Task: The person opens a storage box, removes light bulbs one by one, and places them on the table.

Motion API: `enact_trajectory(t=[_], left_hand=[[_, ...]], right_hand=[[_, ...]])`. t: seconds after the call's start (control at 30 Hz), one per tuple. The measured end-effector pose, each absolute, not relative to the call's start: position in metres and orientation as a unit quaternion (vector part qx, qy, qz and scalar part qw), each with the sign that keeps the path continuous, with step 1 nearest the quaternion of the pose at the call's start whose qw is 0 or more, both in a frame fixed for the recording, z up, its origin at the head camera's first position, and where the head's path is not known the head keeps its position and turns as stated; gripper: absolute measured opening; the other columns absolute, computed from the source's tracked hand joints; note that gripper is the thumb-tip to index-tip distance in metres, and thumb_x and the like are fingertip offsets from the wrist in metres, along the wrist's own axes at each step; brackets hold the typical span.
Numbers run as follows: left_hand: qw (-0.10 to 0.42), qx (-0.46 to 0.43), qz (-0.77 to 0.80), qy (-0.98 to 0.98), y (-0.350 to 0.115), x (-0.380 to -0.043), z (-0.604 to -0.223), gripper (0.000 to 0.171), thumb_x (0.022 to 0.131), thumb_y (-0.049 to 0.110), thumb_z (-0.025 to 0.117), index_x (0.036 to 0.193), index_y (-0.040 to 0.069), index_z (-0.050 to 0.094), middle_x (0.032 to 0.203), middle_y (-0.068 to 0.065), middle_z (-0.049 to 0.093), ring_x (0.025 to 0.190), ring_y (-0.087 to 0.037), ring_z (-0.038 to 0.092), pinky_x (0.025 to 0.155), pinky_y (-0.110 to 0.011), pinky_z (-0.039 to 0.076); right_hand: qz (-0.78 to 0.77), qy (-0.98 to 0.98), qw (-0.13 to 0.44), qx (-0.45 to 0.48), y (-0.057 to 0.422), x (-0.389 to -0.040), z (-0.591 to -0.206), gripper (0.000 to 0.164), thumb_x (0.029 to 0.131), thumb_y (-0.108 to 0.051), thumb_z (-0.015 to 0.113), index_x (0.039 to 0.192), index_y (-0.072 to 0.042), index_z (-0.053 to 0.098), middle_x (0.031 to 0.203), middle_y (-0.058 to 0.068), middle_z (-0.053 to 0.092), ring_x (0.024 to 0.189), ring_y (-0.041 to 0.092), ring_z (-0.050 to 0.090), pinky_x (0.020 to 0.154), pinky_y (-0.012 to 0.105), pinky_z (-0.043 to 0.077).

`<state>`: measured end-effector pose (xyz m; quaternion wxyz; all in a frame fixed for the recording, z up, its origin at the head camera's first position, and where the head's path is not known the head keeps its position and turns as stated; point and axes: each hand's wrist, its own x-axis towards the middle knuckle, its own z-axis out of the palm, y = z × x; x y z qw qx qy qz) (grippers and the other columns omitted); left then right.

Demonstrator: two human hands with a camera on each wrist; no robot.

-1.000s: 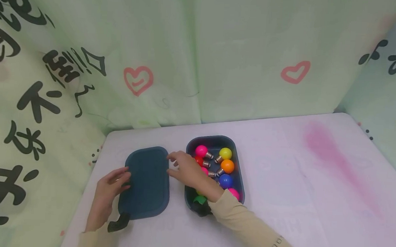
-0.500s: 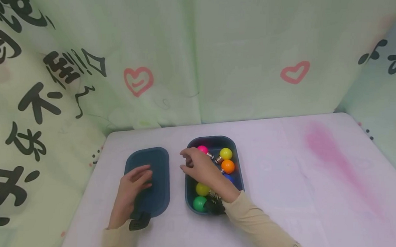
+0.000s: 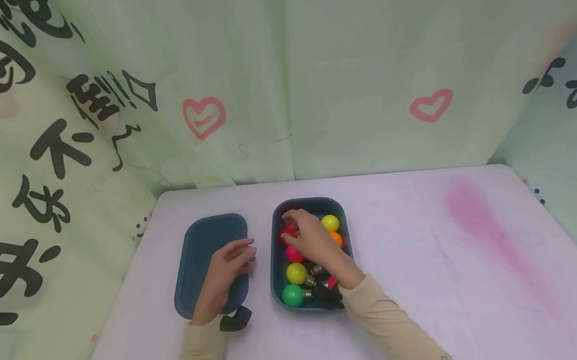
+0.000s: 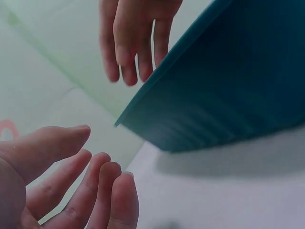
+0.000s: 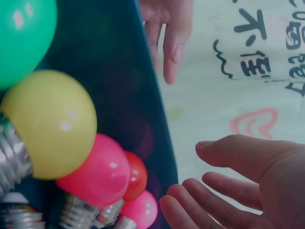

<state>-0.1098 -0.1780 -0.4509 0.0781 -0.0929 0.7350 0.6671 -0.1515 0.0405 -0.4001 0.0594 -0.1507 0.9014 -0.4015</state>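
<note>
A deep blue tray (image 3: 275, 279) holds several coloured light bulbs with metal screw bases. My right hand (image 3: 312, 237) hovers over its upper part, fingers relaxed around a red bulb (image 3: 287, 236) in the head view. In the right wrist view that hand (image 5: 233, 186) has nothing between thumb and fingers. A green bulb (image 5: 24, 38), a yellow bulb (image 5: 52, 124) and a pink bulb (image 5: 97, 167) line the tray there. My left hand (image 3: 226, 271) is over the right side of a second blue tray (image 3: 200, 246), its fingers loosely bent and holding nothing.
Both trays stand on a white table (image 3: 410, 260) with a pink smear at right. More bulbs, yellow (image 3: 330, 223) and orange (image 3: 336, 238), lie along the tray's right side. A pale green curtain (image 3: 360, 97) with drawings hangs behind the table.
My left hand has moved right across the second tray. My right hand has drawn back rightward from the gap between the trays to above the bulbs.
</note>
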Motion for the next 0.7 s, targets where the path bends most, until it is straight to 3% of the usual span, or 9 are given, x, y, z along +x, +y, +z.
enact_trajectory(t=[0.37, 0.7], left_hand=[[0.115, -0.086, 0.668, 0.73, -0.158, -0.112, -0.46, 0.049, 0.089, 0.034, 0.075, 0.129, 0.009, 0.063, 0.118, -0.01, 0.069, 0.101, -0.022, 0.067, 0.086, -0.032, 0.057], [0.126, -0.09, 0.68, 0.716, -0.148, -0.115, -0.465, 0.048, 0.087, 0.032, 0.077, 0.129, 0.011, 0.064, 0.117, -0.01, 0.069, 0.1, -0.019, 0.067, 0.085, -0.033, 0.057]], right_hand=[[-0.393, 0.907, 0.059, -0.139, 0.054, -0.158, -0.408, 0.045, 0.088, -0.011, 0.073, 0.129, 0.0, 0.058, 0.119, 0.016, 0.062, 0.105, 0.028, 0.065, 0.09, 0.039, 0.056], [-0.375, 0.916, 0.064, -0.13, 0.061, -0.168, -0.412, 0.046, 0.088, -0.011, 0.073, 0.13, 0.001, 0.057, 0.117, 0.017, 0.063, 0.1, 0.027, 0.065, 0.088, 0.039, 0.057]])
